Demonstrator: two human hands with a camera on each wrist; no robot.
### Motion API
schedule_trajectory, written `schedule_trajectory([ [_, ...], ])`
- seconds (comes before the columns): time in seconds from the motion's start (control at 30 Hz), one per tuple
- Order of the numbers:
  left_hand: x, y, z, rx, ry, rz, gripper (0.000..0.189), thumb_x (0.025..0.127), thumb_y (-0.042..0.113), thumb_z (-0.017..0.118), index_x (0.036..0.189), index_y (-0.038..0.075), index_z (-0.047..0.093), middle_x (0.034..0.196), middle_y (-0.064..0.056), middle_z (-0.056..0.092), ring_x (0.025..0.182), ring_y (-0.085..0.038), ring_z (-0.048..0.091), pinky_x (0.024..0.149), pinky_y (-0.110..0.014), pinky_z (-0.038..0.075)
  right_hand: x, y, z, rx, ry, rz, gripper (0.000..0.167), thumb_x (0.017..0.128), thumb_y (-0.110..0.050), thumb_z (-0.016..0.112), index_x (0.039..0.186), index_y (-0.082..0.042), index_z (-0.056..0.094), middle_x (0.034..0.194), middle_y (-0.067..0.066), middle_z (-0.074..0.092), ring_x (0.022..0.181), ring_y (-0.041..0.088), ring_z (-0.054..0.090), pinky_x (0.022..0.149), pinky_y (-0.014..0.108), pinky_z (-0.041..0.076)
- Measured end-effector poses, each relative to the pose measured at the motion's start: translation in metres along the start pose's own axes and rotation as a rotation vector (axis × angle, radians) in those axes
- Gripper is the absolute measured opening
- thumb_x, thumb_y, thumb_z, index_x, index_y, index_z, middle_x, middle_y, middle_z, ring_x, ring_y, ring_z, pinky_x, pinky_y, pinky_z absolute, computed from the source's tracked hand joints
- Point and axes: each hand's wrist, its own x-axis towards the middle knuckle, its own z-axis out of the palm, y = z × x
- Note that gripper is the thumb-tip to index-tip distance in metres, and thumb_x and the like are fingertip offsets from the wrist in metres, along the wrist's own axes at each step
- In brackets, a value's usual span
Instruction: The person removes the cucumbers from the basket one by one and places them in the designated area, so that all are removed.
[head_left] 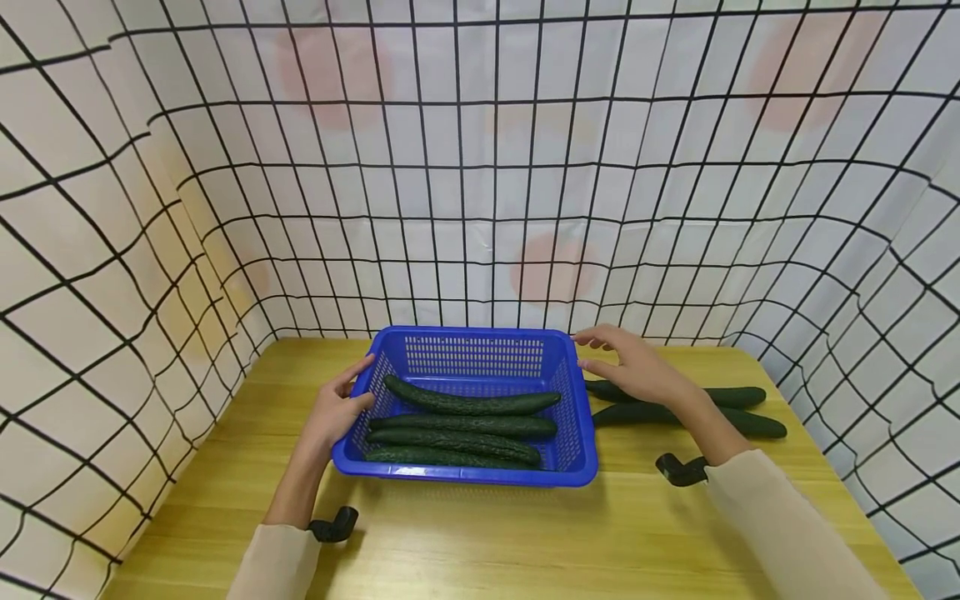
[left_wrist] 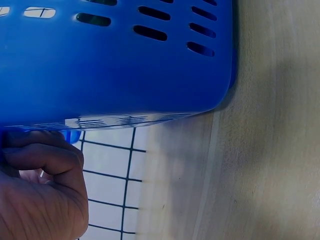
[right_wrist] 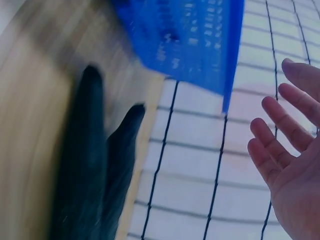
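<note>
A blue plastic basket [head_left: 465,477] with slotted walls holds several long dark green cucumbers [head_left: 471,404] lying lengthwise. At its left rim, my left hand [head_left: 336,410] grips the edge; in the left wrist view the fingers [left_wrist: 45,157] are curled beneath that rim. My right hand [head_left: 626,362] is by the basket's right back corner, holding nothing. Its fingers [right_wrist: 282,122] are spread and apart from the basket wall in the right wrist view. Two more cucumbers [head_left: 753,425] lie on the table to the right, partly hidden under the right forearm.
The wooden table [head_left: 480,542] carries everything. White sheeting with a black grid net [head_left: 480,192] rises behind it and along both sides, close to the table edges. A black wrist mount [head_left: 335,527] sticks out from the left sleeve, another [head_left: 681,470] from the right.
</note>
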Motion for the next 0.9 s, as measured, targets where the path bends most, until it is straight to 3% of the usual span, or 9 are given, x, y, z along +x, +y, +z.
schedule_trajectory([
  [0.53,0.000,0.001,-0.001,0.000,0.008,-0.005,0.071,0.091,0.007,0.063,0.155,0.035,0.048,0.125,-0.024,0.063,0.101,-0.032,0.066,0.074,-0.033,0.060,0.061,-0.080,0.021,0.049,-0.116,-0.143,0.047,0.102,-0.032,0.063,0.144,-0.011,0.057,0.143,0.009,0.061,0.129,0.030,0.058,0.108,0.053,0.047],
  [0.9,0.001,0.000,0.000,-0.005,0.006,-0.003,0.072,0.090,0.005,0.063,0.155,0.034,0.048,0.122,-0.023,0.062,0.100,-0.031,0.066,0.074,-0.035,0.060,0.097,-0.088,0.061,0.050,-0.221,-0.169,0.047,0.103,-0.029,0.063,0.142,-0.004,0.057,0.140,0.015,0.061,0.124,0.033,0.059,0.103,0.051,0.049],
])
